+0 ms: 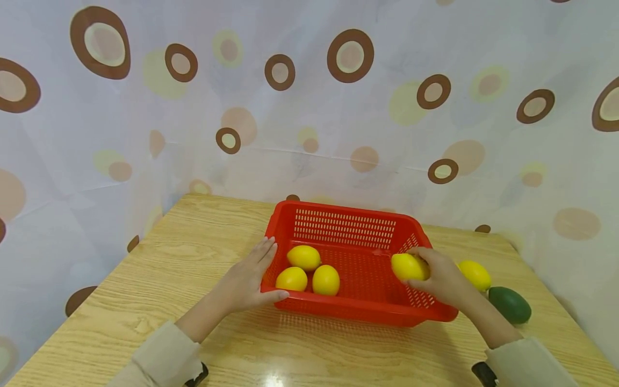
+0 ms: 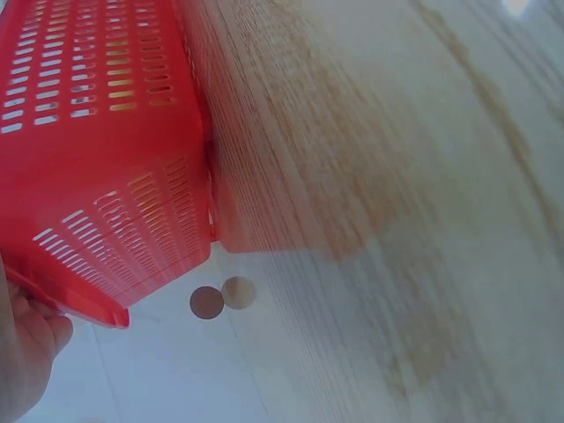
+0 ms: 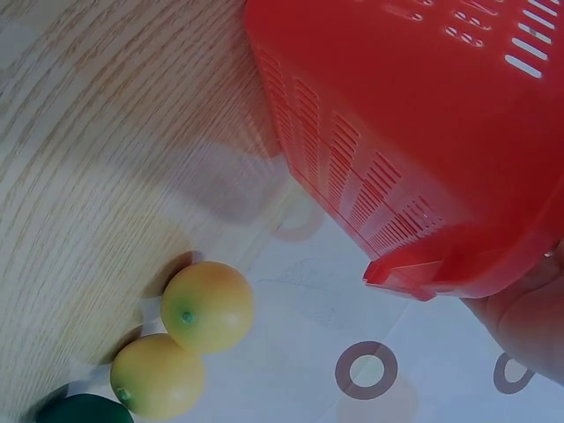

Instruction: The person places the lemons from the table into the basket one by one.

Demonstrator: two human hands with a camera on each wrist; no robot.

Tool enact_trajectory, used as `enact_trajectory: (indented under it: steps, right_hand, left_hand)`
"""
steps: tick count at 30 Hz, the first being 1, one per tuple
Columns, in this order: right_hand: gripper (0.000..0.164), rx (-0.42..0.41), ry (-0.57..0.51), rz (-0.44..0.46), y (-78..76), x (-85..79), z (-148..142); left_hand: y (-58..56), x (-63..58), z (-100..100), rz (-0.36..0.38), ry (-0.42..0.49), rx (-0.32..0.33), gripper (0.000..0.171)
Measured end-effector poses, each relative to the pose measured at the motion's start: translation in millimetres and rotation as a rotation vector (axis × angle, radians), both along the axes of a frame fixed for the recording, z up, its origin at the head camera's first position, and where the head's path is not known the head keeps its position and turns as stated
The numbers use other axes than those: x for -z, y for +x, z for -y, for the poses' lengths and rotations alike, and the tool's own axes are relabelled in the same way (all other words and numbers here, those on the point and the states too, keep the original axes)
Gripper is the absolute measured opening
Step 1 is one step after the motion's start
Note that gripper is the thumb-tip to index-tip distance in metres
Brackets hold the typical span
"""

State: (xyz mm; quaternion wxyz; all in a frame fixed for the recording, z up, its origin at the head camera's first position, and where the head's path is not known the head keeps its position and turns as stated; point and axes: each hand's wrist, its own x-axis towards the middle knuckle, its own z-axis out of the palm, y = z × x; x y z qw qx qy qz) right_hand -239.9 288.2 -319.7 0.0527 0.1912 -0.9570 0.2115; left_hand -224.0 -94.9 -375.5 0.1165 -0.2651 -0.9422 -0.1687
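A red plastic basket [image 1: 345, 314] with slotted walls stands on the table. Three lemons lie inside at its left end: one behind [image 1: 303, 258], one front left [image 1: 292, 279] and one front right [image 1: 326, 280]. My left hand [image 1: 246, 279] rests on the left rim, fingers straight and thumb along the front corner. At the basket's right end, my right hand [image 1: 442, 277] holds another lemon [image 1: 407, 267] between thumb and fingers, inside the rim. The right wrist view shows that hand [image 3: 533, 322] only in part, and the held lemon is hidden there.
Right of the basket, two lemons, one nearer it [image 3: 207, 307] and one beside that [image 3: 157, 376], lie on the wooden table [image 1: 193, 236]. A dark green oval fruit [image 1: 510, 305] lies next to them. A patterned curtain [image 1: 309, 107] hangs behind the table.
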Motion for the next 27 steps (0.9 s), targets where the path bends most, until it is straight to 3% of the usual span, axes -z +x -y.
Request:
enact_trajectory:
  steps: [15, 27]
  right_hand:
    - [0.055, -0.071, 0.044, 0.044, 2.6, 0.8, 5.8]
    - [0.051, -0.115, 0.075, 0.104, 2.6, 4.4, 10.4]
  left_hand:
    - [-1.3, 1.4, 0.6, -0.031, -0.006, 0.015, 0.089]
    - [0.4, -0.1, 0.5, -0.011, 0.007, 0.010, 0.090]
